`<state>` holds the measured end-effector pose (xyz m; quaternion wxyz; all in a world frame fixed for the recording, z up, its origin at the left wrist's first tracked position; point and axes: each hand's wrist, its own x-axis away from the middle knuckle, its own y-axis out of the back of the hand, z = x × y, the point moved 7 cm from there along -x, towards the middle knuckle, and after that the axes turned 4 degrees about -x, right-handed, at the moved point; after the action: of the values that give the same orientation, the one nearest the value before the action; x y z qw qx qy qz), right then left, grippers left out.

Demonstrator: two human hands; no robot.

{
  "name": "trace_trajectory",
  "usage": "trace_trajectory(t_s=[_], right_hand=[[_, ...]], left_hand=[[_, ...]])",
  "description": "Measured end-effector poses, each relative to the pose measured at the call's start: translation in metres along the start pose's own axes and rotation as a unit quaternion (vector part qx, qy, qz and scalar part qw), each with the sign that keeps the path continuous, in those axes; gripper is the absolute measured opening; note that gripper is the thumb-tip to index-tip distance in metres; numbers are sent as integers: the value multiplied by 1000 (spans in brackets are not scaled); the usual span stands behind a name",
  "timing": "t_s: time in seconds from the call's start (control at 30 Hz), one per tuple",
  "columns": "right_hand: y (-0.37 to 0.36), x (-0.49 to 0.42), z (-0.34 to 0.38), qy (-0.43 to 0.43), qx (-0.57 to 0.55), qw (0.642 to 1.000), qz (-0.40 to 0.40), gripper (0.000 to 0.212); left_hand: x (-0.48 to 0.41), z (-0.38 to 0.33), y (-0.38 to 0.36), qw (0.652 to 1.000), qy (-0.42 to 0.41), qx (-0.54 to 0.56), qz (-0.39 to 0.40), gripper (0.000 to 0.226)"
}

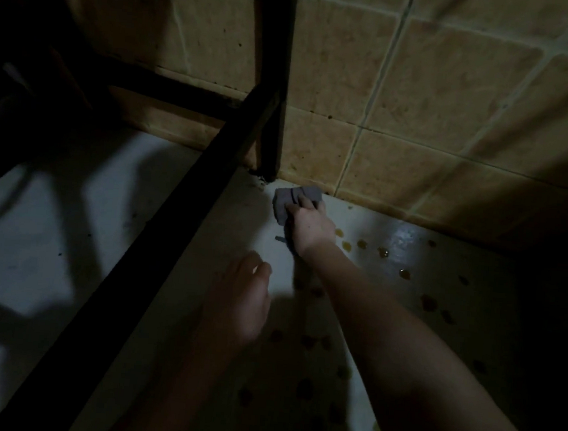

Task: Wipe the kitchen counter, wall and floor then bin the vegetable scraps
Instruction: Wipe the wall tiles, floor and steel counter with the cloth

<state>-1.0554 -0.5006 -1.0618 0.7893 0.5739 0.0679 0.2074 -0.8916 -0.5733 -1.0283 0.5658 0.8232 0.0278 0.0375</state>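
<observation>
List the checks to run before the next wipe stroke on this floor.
1. Right hand grips the grey folded cloth: ok.
2. Cloth lies on the glossy white floor at the tan tiled wall: ok.
3. Amber droplets right of that hand wiped away: not ok.
4. Dark wooden leg stands left of the cloth, away from the droplets: ok.
5. Left hand empty: cannot tell, blurred.
</observation>
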Motion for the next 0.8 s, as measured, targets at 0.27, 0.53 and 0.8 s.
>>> trace_trajectory(t_s=[0.27, 0.53, 0.8], right_hand=[[22, 26, -82, -87, -17, 993, -78, 39], [30, 49, -106, -203, -35, 969, -138, 36], [17, 26, -42, 7, -10, 1000, -20, 51]], left_hand=[[-1, 14, -8, 995, 18, -82, 60, 28], [4, 7, -12, 997, 9, -68, 42, 29], [9, 2, -27, 998, 13, -30, 57, 32]])
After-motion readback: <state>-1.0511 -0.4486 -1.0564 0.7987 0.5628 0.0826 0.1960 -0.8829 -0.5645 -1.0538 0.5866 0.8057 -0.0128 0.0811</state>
